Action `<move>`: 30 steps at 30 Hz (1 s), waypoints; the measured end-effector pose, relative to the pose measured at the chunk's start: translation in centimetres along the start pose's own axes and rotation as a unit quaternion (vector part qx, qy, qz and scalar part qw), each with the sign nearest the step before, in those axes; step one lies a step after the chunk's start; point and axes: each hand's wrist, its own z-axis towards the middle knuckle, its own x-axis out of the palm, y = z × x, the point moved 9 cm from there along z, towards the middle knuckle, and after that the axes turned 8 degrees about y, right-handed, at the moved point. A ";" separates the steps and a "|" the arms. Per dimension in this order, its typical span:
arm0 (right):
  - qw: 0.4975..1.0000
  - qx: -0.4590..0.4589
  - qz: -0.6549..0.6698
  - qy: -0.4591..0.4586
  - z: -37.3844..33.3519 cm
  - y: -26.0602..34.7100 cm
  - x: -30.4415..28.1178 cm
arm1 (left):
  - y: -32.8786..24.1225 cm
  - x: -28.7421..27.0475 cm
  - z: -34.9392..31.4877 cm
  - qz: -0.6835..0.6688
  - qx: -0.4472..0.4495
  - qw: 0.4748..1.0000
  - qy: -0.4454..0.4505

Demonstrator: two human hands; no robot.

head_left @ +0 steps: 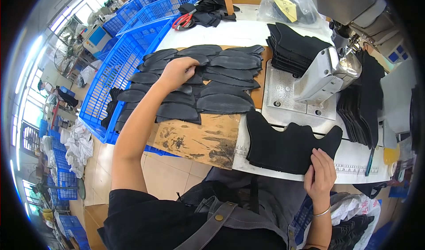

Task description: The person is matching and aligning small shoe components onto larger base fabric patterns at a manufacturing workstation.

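Note:
My left hand reaches over rows of black crescent-shaped pieces laid overlapping on a wooden board. Its fingers are closed at the edge of one crescent-shaped piece in the upper row. A black fabric panel with a wavy far edge lies flat at the table's front edge. At the panel's right end, my right hand grips it, fingers on top and thumb at the near edge. The sewing machine stands just beyond the panel.
Stacked black panels lie behind the machine and to its right. Red-handled scissors rest by black scraps at the back. Blue crates flank the board's left side. A clear plastic bag sits at the far edge.

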 end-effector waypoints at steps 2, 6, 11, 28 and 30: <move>1.000 0.001 0.000 0.000 0.0 0.0 0.0 | 3.2 -0.8 -0.9 -0.100 -0.137 0.984 -0.062; 1.000 0.001 0.006 -0.002 0.0 0.1 0.0 | 12.7 -2.1 -6.5 -0.342 -0.395 0.815 -0.251; 0.998 0.000 0.061 0.003 -0.3 -0.4 0.1 | 14.9 -9.9 -12.0 -0.349 -0.317 0.720 -0.510; 0.756 0.072 0.645 0.078 8.8 0.8 2.4 | -22.3 -5.3 2.7 -0.706 -0.059 0.705 -0.038; 0.756 0.076 0.642 0.103 7.8 -0.2 3.0 | -21.0 -4.3 2.6 -0.695 -0.092 0.712 -0.051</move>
